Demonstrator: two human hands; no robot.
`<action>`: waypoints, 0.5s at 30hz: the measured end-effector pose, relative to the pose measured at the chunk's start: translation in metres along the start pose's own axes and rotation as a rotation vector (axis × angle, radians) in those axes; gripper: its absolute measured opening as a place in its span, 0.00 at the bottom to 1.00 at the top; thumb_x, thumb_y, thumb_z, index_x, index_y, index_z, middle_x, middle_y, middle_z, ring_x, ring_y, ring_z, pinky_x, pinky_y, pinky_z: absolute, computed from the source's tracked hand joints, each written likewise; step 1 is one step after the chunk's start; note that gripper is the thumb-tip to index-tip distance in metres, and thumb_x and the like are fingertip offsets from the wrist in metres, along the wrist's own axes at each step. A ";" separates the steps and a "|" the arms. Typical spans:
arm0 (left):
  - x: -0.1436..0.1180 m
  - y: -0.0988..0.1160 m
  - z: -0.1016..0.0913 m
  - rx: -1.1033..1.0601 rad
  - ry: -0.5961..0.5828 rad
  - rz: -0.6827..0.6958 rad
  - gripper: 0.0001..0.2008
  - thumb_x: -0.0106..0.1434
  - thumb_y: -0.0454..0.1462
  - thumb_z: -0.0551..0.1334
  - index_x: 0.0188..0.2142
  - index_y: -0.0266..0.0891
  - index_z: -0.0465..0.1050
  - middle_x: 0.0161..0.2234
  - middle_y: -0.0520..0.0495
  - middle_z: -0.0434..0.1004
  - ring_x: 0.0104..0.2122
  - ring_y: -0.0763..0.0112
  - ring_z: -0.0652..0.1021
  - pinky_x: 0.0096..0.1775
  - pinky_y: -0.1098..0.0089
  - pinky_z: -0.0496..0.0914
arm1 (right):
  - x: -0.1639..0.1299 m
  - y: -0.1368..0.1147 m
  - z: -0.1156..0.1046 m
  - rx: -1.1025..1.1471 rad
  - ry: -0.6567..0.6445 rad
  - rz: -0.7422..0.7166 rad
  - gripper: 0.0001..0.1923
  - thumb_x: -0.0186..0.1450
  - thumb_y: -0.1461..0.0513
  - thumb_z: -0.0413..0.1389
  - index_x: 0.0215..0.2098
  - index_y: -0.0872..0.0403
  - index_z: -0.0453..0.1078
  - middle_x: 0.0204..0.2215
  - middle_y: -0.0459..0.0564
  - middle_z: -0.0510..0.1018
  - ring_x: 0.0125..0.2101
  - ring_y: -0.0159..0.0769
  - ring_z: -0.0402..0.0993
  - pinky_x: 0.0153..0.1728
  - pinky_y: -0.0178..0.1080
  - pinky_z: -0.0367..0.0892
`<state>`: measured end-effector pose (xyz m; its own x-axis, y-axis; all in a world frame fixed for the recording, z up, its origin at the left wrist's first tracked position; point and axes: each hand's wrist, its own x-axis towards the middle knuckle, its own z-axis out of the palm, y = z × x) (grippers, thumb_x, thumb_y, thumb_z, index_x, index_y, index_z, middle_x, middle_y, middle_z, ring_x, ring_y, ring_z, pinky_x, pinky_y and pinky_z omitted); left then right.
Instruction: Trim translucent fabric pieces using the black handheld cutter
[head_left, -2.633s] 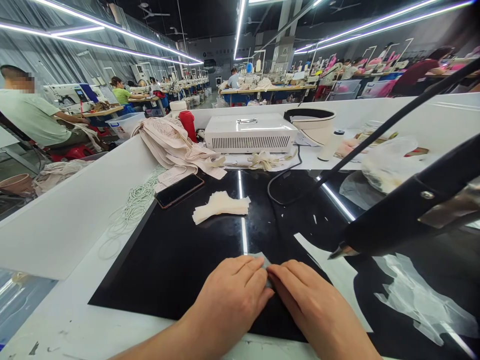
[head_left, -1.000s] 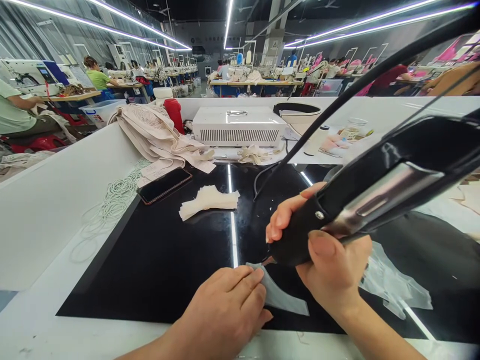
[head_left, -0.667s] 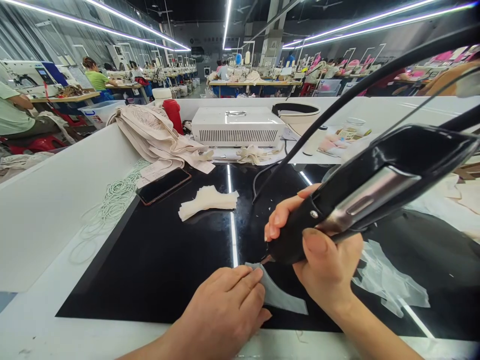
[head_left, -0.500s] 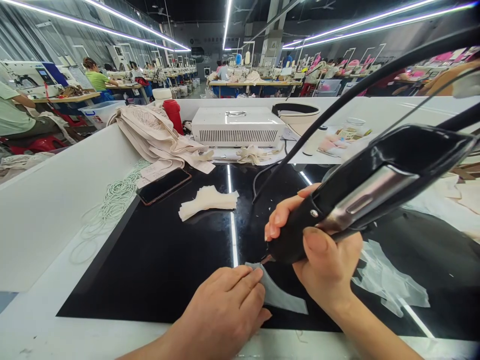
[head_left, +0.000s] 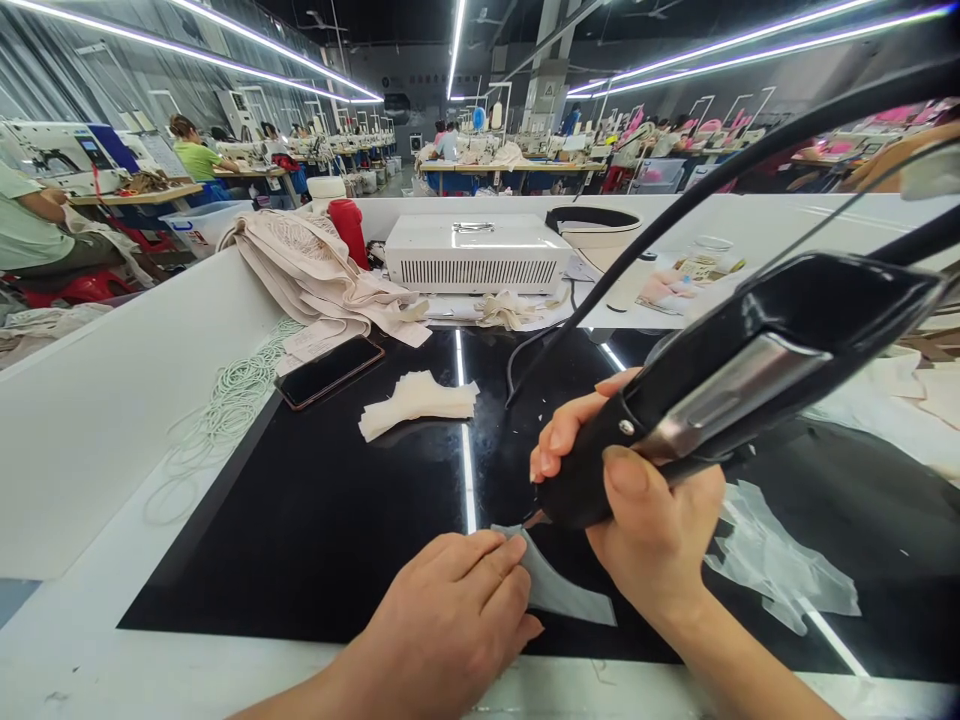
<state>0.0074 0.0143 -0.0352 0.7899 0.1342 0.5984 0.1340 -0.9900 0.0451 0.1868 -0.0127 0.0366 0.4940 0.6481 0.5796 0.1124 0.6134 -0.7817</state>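
Two surfaces fill the lower frame: a white table [head_left: 112,420] and, set on it, a glossy black mat [head_left: 337,520] that gives a smooth bed for thin material. Across the right half runs a black hand tool [head_left: 720,380] with its cable arching to the upper right; the right hand [head_left: 645,520] is wrapped firmly around its nose, thumb on top, so the tip comes down at a slant. That tip meets the upper corner of a thin grey fabric piece [head_left: 559,595] lying flat at lower centre. Just left of it the left hand [head_left: 450,620] rests palm down, fingers flat and together, pinning the piece's edge — probably to keep it from sliding. Farther up lie a white box unit [head_left: 480,262], heaped beige fabric [head_left: 315,270], a small stack of cut pieces [head_left: 416,400] and a phone [head_left: 330,370].
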 end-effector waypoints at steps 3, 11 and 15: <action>0.000 0.000 0.001 -0.002 -0.009 0.000 0.21 0.88 0.41 0.50 0.47 0.35 0.79 0.50 0.46 0.90 0.51 0.65 0.87 0.48 0.66 0.84 | 0.000 0.001 0.001 0.047 0.007 0.011 0.22 0.69 0.45 0.72 0.47 0.45 0.69 0.28 0.41 0.79 0.22 0.37 0.75 0.23 0.41 0.75; 0.000 -0.001 0.002 -0.001 0.017 0.001 0.19 0.88 0.42 0.53 0.48 0.36 0.79 0.50 0.48 0.90 0.50 0.65 0.88 0.48 0.66 0.84 | -0.003 0.006 0.007 0.098 0.012 0.024 0.25 0.68 0.43 0.72 0.49 0.45 0.69 0.29 0.41 0.79 0.21 0.36 0.75 0.23 0.41 0.75; 0.002 0.000 0.001 0.010 0.023 -0.001 0.19 0.88 0.41 0.52 0.48 0.35 0.80 0.50 0.48 0.90 0.50 0.66 0.88 0.48 0.66 0.84 | -0.004 0.005 0.008 0.154 0.024 0.046 0.25 0.67 0.45 0.74 0.50 0.47 0.71 0.29 0.40 0.81 0.22 0.34 0.76 0.23 0.38 0.75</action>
<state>0.0094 0.0145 -0.0353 0.7759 0.1338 0.6165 0.1408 -0.9893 0.0374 0.1784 -0.0092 0.0323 0.5162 0.6672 0.5371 -0.0437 0.6468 -0.7614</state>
